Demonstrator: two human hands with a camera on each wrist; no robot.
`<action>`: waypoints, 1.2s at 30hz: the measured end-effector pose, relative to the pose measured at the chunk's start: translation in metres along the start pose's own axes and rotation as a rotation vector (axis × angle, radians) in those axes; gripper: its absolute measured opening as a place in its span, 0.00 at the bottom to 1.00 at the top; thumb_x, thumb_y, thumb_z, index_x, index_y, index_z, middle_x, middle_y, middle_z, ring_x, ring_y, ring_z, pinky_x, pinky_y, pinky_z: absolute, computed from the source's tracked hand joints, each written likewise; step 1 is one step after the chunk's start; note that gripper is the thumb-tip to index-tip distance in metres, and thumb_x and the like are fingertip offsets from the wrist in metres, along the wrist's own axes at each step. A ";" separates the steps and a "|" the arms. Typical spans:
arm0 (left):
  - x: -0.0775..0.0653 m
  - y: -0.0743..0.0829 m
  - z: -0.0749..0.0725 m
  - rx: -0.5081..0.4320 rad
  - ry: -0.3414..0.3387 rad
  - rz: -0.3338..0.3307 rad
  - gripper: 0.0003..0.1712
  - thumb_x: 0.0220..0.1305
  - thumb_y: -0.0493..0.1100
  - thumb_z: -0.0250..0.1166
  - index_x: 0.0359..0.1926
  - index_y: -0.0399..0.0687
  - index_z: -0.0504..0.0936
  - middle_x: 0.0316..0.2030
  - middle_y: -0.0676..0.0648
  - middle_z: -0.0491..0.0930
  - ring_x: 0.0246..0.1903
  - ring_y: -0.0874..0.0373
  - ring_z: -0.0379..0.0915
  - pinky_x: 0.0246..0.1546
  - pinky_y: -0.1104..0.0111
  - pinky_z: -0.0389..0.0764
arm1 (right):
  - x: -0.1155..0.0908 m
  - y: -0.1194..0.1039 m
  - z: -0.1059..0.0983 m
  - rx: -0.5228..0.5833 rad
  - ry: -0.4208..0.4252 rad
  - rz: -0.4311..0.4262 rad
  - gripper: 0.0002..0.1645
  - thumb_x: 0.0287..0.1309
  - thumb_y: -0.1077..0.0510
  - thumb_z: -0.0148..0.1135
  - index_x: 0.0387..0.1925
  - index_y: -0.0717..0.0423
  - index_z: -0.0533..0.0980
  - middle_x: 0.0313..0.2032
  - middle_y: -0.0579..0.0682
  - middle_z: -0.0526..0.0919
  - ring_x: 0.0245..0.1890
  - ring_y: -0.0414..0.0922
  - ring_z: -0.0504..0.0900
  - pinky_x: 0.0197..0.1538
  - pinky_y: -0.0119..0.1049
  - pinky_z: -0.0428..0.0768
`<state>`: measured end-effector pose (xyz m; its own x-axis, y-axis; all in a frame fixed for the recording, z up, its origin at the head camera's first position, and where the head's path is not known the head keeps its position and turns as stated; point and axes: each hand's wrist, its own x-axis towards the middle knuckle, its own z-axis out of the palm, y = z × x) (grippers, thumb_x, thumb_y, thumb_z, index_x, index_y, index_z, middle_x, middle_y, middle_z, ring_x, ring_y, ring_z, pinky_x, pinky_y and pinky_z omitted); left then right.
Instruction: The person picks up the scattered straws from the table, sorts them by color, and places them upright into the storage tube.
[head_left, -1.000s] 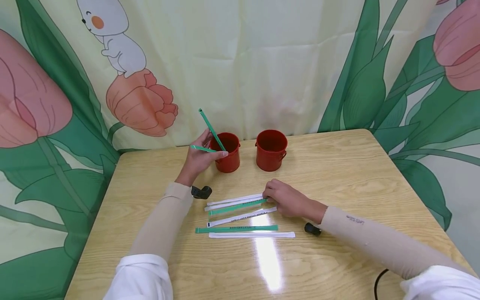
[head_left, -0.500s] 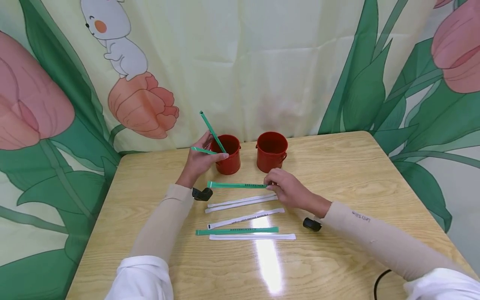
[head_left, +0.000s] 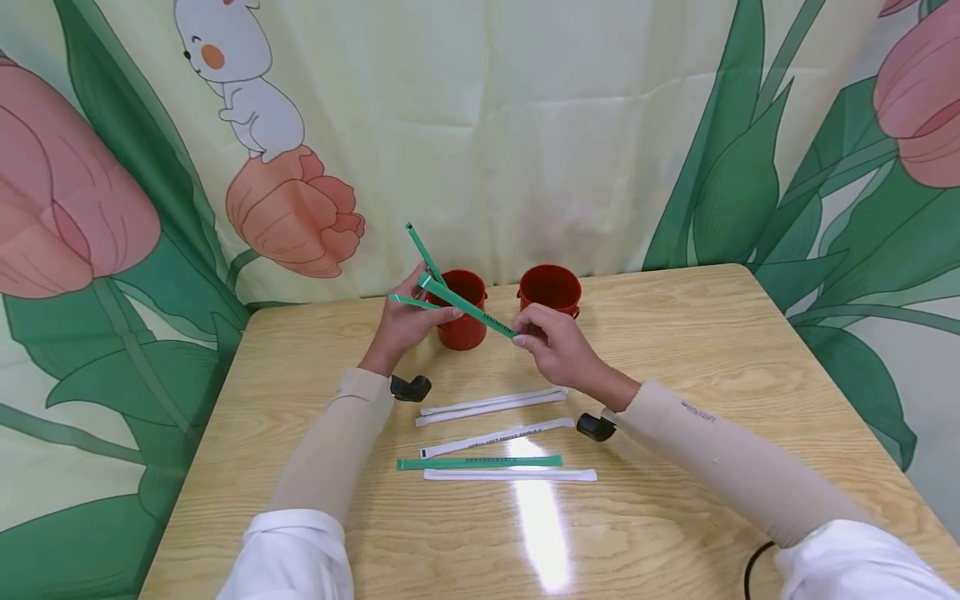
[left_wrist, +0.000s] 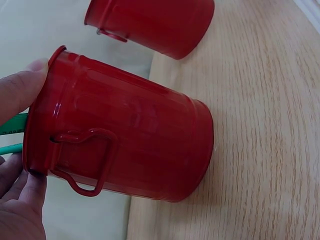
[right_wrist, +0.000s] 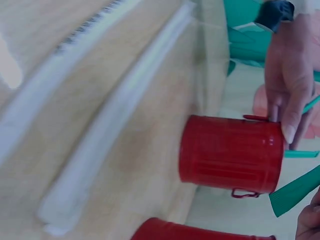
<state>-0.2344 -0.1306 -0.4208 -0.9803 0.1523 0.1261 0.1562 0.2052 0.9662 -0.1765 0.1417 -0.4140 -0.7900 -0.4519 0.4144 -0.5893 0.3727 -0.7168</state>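
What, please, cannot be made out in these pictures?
Head view: right bucket's lower front, hidden by the right hand.
Head view: left bucket's inner floor, hidden by its near wall.
Left wrist view: part of the left hand, cut off by the left edge.
Right wrist view: printing on the white straw, blurred.

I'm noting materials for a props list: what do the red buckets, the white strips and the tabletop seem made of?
Red buckets: probably painted metal, glossy, judging by highlights and thin rims.
White strips: smooth, perhaps paper or thin plastic; flat-looking ends and print on one fit either.
Tabletop: wood or wood-look laminate, fairly shiny; it shows grain and a bright reflection.
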 end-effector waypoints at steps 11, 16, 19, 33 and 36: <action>0.000 0.001 0.001 0.013 0.005 0.039 0.42 0.59 0.34 0.78 0.72 0.57 0.73 0.66 0.46 0.80 0.73 0.51 0.70 0.80 0.50 0.63 | 0.036 -0.006 0.012 0.055 0.066 0.005 0.04 0.65 0.70 0.65 0.40 0.63 0.79 0.35 0.56 0.80 0.32 0.45 0.73 0.36 0.28 0.75; 0.000 0.003 0.000 -0.006 -0.002 0.054 0.48 0.58 0.34 0.78 0.77 0.59 0.68 0.67 0.43 0.79 0.75 0.48 0.67 0.81 0.52 0.60 | 0.054 -0.009 0.017 0.025 0.082 0.018 0.03 0.68 0.67 0.64 0.42 0.63 0.79 0.34 0.55 0.80 0.34 0.46 0.73 0.37 0.30 0.74; 0.000 0.002 0.000 0.002 -0.004 0.052 0.51 0.58 0.35 0.78 0.79 0.57 0.64 0.70 0.41 0.77 0.76 0.46 0.65 0.81 0.51 0.59 | 0.066 -0.010 0.020 0.028 0.091 0.040 0.03 0.69 0.66 0.64 0.42 0.63 0.79 0.34 0.56 0.80 0.34 0.47 0.74 0.39 0.32 0.75; 0.001 -0.001 0.002 0.027 0.005 0.017 0.52 0.60 0.35 0.77 0.81 0.52 0.61 0.72 0.39 0.74 0.76 0.50 0.65 0.81 0.52 0.59 | 0.103 -0.002 0.032 0.050 0.076 0.097 0.07 0.69 0.65 0.64 0.47 0.60 0.78 0.37 0.56 0.82 0.36 0.50 0.75 0.40 0.34 0.80; 0.001 -0.001 0.001 0.023 0.001 0.031 0.51 0.60 0.34 0.77 0.80 0.52 0.62 0.72 0.39 0.74 0.76 0.49 0.65 0.82 0.51 0.59 | 0.106 0.000 0.036 0.034 0.062 0.115 0.08 0.69 0.65 0.64 0.48 0.60 0.78 0.38 0.56 0.83 0.38 0.50 0.76 0.43 0.36 0.81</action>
<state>-0.2350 -0.1294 -0.4219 -0.9750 0.1582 0.1559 0.1891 0.2229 0.9563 -0.2544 0.0645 -0.3896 -0.8614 -0.3567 0.3616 -0.4892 0.3906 -0.7798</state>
